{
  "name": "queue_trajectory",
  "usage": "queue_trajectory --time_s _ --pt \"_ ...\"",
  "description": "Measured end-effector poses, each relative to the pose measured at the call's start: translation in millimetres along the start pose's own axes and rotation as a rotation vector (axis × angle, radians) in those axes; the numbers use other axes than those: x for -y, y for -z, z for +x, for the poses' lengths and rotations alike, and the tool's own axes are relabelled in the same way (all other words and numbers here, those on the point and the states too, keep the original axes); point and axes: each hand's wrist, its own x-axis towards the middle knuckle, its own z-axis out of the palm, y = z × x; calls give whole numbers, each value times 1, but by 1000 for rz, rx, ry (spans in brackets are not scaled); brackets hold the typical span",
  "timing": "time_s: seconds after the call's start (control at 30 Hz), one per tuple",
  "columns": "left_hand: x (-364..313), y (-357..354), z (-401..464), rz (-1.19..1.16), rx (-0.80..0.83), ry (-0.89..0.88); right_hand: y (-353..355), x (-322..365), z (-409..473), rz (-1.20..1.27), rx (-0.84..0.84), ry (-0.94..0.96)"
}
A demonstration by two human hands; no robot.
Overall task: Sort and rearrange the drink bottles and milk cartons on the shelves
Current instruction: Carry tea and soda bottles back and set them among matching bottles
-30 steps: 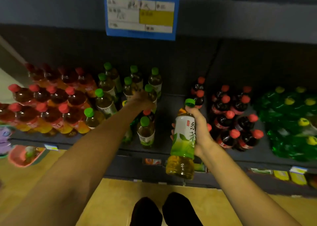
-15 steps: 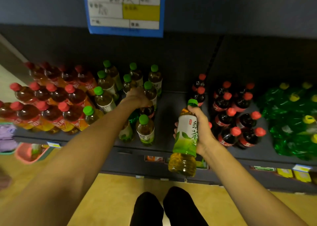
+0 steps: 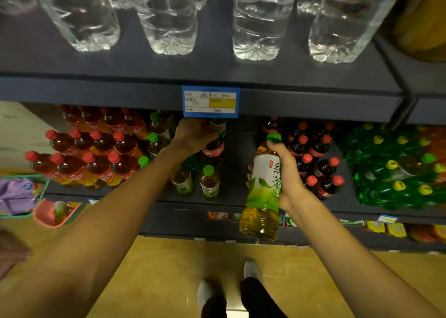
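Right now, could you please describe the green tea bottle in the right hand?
The green tea bottle is clear plastic with a green cap, a white-and-green leaf label with large characters, and amber liquid showing below the label. It is roughly upright, tilted slightly, held off the shelf in front of it. Only the right hand touches it, wrapped around the label.

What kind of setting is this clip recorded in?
Most likely a shop's drinks aisle: dark shelves stocked with grouped bottles, a blue price tag on the shelf edge, and a person's right hand holding a green tea bottle.
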Motion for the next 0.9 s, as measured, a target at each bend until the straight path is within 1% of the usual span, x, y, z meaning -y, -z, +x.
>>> queue_trajectory --time_s 0.17,0.23,0.33,0.43,0.53,0.8,0.9 --pt "-5 16 -22 13 -66 -99 -5 -5 -14 41 24 25" --pt "-2 17 -29 -27 -94 -113 -8 -10 -17 46 10 33" --pt "4 19 -38 -98 -186 -167 -12 -17 -21 57 -14 40" --pt "14 25 -42 -188 -256 -201 -15 -23 -25 74 -4 33" --pt "17 29 -46 -366 -249 -170 -19 -31 -26 73 4 28" --pt "9 25 -65 -866 -139 -15 -27 -40 -27 65 -12 42" --pt "9 20 -70 -1043 -90 102 -27 -37 -29 44 -17 51"
